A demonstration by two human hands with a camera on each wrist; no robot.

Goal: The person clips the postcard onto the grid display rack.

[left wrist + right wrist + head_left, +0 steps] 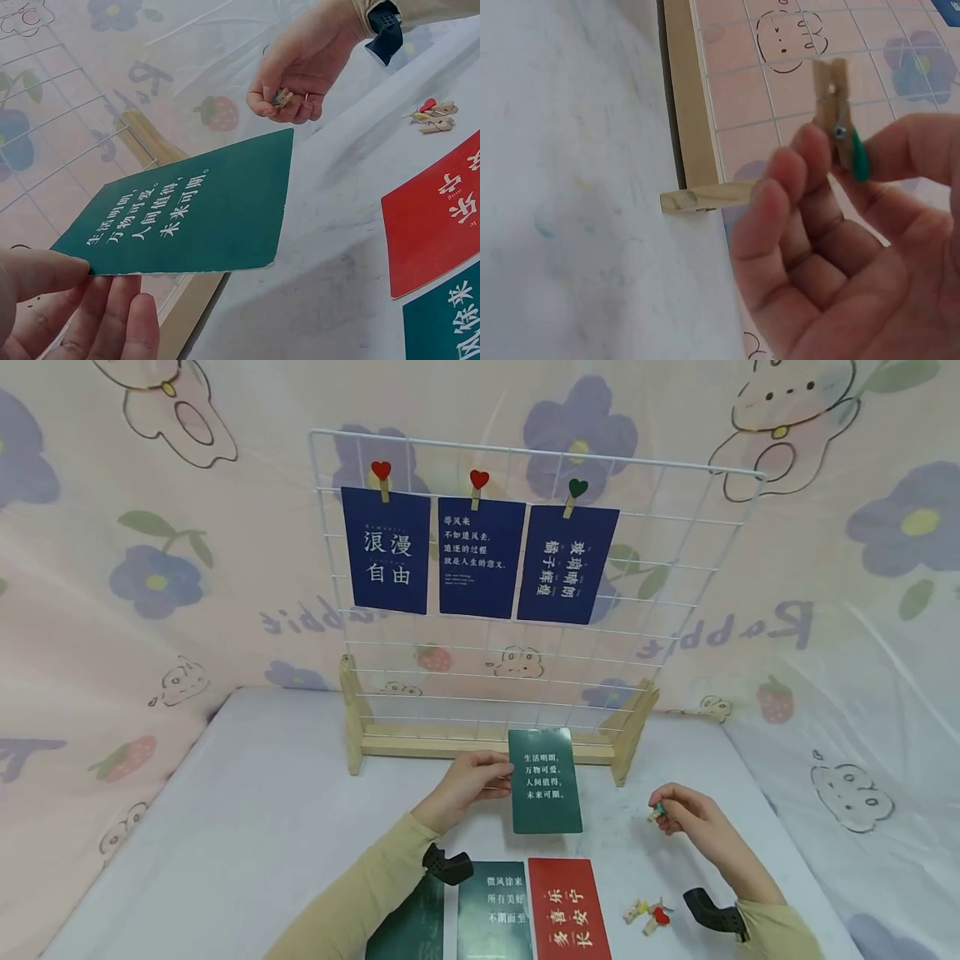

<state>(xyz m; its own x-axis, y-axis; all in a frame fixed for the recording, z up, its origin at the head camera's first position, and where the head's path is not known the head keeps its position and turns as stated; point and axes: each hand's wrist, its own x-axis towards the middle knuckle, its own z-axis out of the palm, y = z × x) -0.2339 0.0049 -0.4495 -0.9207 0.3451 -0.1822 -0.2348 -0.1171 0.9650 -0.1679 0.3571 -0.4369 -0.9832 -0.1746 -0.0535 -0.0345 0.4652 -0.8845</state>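
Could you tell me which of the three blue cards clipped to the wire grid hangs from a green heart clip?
The rightmost blue card, hanging slightly tilted; its clip has a green heart, while the other two cards hang from red hearts.

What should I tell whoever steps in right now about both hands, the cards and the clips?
Left hand holds a green card by its left edge, raised in front of the wire grid's wooden base. Right hand pinches a wooden clip with a green heart, apart from the card.
Done: three blue cards hang along the grid's top row, each under a heart clip.
Left: the held green card is not yet clipped up. Two more green cards and a red card lie on the table at the near edge; spare clips lie right of the red card.
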